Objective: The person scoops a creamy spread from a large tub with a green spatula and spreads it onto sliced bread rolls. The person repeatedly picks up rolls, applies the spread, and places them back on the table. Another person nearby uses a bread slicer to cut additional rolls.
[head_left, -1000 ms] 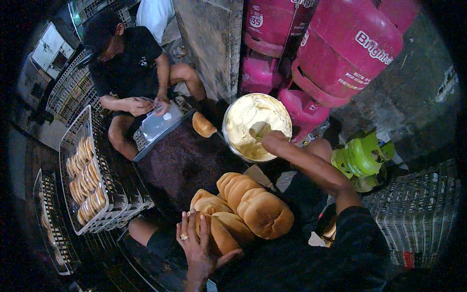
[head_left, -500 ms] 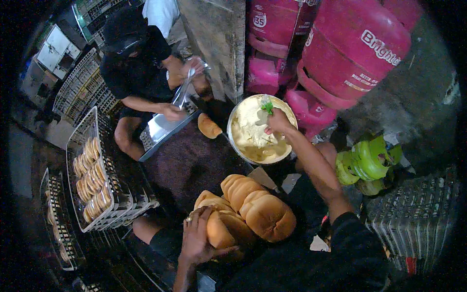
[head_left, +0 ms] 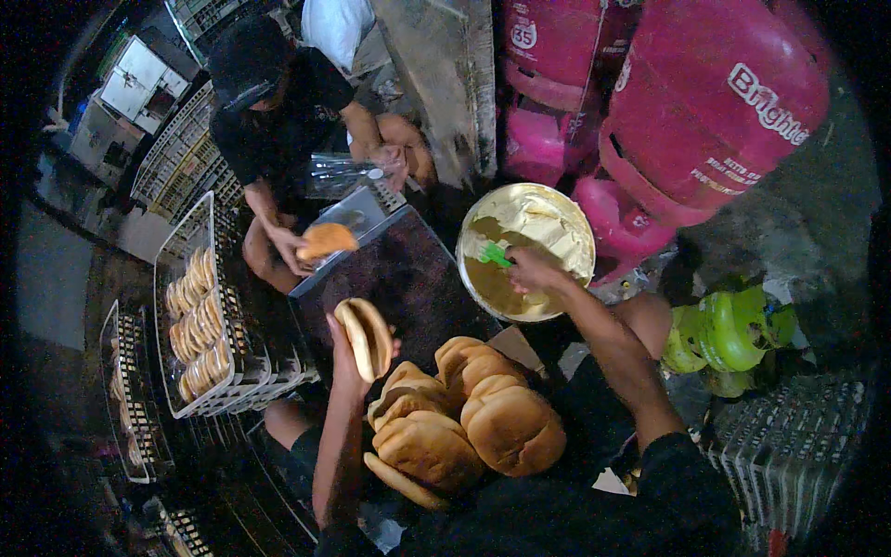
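My left hand (head_left: 342,360) is closed round a split bun (head_left: 364,339), raised above the dark tabletop with its cut opening turned up and to the right. Over a round white tub (head_left: 525,187) of pale yellow cream (head_left: 552,227), my right hand (head_left: 536,271) grips a small green tool (head_left: 495,254). Its working end cannot be made out clearly. Several golden buns (head_left: 513,425) are heaped close in front of my body, between my forearms. Across from me, a person's hand (head_left: 290,249) holds another bun (head_left: 328,241), blurred by motion, beside a metal tray (head_left: 357,218).
Clear plastic bags (head_left: 348,174) lie by the other person's far hand. Crates of packed buns (head_left: 197,316) stand at the left. Large pink gas cylinders (head_left: 705,111) rise behind the tub; green cylinders (head_left: 729,325) and a grey crate (head_left: 789,446) are at the right.
My left hand has lifted a bun off the heap, up and leftward. My right hand has lowered the green tool toward the tub's near left side. The other person now holds a bun.
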The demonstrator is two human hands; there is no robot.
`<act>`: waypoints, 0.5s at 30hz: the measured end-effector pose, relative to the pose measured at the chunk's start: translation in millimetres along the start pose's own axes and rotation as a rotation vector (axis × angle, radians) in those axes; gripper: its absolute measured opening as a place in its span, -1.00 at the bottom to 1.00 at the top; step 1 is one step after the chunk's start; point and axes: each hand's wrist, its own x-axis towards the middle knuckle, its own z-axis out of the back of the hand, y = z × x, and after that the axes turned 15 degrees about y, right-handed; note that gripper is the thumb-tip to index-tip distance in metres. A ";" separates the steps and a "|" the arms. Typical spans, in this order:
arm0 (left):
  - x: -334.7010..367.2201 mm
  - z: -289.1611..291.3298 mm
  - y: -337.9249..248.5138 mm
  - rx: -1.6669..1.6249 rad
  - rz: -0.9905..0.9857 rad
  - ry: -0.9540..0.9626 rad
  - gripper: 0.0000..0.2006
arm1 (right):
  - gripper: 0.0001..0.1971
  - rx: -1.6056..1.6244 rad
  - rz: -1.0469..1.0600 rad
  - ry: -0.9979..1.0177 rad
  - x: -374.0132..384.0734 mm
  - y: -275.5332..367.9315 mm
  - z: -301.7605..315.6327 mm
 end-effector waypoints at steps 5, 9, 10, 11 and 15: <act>30.6 -5.4 14.3 -0.276 0.050 0.177 -0.25 | -0.78 -0.081 0.048 0.105 -35.9 16.1 13.0; 41.2 11.0 34.2 -0.330 0.169 0.180 -0.22 | -0.75 -0.298 0.403 0.000 -57.7 57.5 1.5; 36.6 -1.8 30.0 -0.298 0.184 0.164 -0.18 | -0.72 -0.311 0.433 0.007 -58.5 67.7 -3.4; 39.9 11.7 35.4 -0.381 0.264 0.206 -0.16 | -0.70 -0.325 0.470 0.018 -56.7 79.5 -8.7; 34.2 -2.3 37.2 -0.399 0.276 0.208 -0.18 | -0.69 -0.497 0.598 -0.109 -36.9 93.9 -43.4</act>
